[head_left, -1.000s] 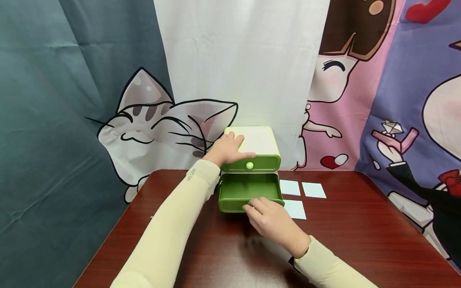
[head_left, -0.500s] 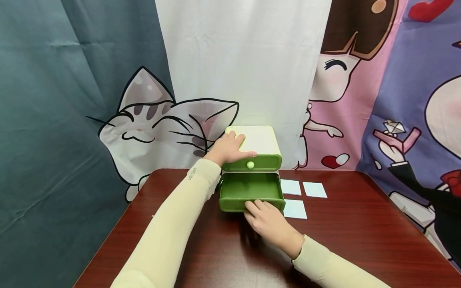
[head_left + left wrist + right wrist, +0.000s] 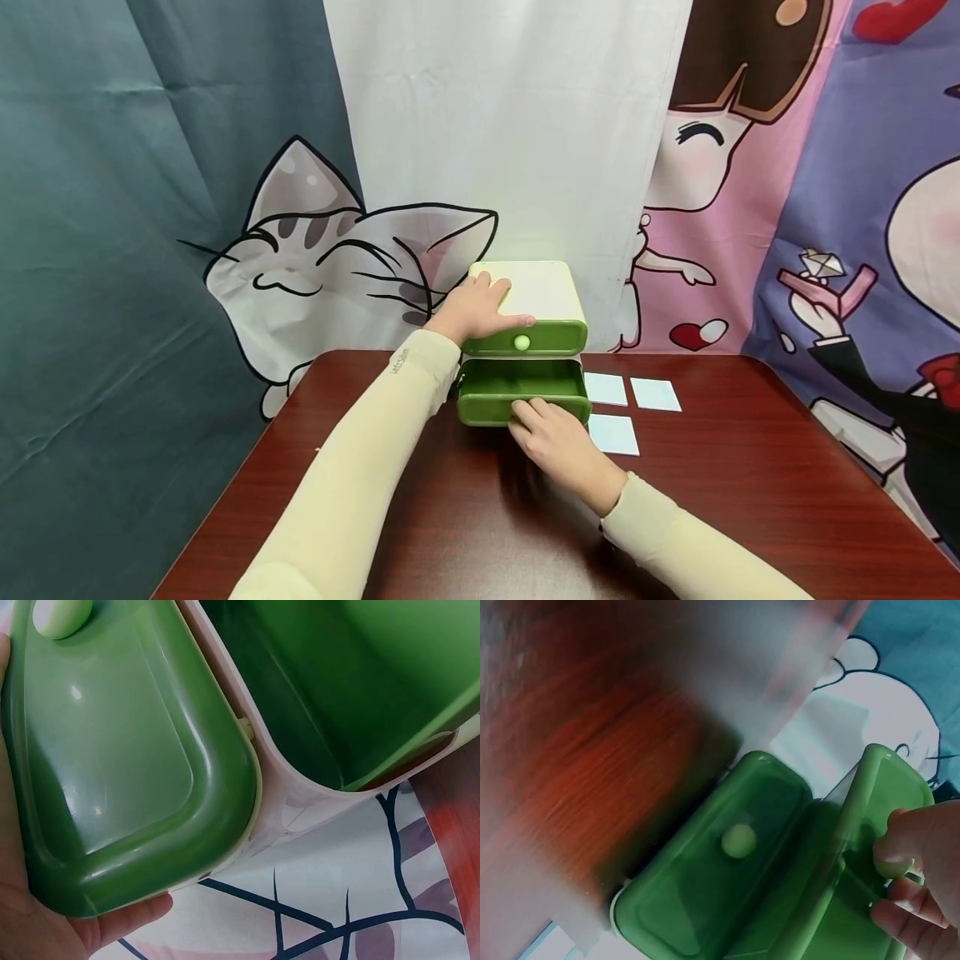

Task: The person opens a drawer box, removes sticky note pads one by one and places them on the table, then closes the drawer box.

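A small desktop drawer box (image 3: 536, 292) with a cream top and two green drawers stands at the back of the table. My left hand (image 3: 480, 308) rests on its top left corner, fingers spread and thumb along the front edge. The upper drawer (image 3: 127, 750), with a pale green knob (image 3: 521, 342), is closed. Below it the lower drawer (image 3: 487, 410) is pulled part way out, its visible inside bare green. At its front, my right hand (image 3: 562, 442) pinches the knob (image 3: 891, 867) between thumb and fingers.
Three pale square paper pads (image 3: 613, 435) lie on the dark red wooden table (image 3: 712, 492), right of the box. Behind the table hangs a cloth backdrop (image 3: 495, 125) with cartoon figures, close to the back of the box.
The lower drawer has slid a little inward, my right hand moving forward with it after closing on its knob. My left hand stays on top of the box.
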`<state>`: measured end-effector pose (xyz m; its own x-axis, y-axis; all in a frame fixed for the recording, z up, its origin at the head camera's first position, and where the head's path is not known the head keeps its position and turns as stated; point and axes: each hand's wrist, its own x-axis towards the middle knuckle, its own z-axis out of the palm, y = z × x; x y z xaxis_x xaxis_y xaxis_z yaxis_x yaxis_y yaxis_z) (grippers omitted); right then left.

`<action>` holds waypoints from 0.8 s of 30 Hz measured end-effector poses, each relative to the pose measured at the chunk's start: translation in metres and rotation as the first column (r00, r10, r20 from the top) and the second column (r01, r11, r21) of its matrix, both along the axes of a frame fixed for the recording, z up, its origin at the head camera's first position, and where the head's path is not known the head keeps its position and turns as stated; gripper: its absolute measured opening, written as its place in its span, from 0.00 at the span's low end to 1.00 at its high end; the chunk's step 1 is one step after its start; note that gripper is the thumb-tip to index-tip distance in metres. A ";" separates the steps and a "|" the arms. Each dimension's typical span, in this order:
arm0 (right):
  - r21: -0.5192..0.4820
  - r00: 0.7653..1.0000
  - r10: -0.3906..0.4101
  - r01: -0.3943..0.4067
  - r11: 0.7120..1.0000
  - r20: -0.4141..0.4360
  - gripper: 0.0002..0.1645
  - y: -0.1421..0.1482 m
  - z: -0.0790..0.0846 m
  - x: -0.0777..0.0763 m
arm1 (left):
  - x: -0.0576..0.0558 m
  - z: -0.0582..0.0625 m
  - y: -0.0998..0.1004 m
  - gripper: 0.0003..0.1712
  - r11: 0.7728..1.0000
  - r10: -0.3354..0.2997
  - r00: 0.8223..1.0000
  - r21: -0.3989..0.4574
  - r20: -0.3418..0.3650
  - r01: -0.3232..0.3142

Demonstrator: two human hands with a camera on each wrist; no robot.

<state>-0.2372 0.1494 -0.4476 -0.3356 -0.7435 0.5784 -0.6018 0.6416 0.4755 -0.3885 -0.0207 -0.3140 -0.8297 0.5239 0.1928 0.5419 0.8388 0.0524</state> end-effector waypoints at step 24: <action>-0.117 0.977 -0.120 0.143 0.983 0.178 0.07 -0.005 0.004 -0.048 | -0.004 -0.002 0.001 0.58 1.000 -0.007 1.000 -0.018 -0.022 0.007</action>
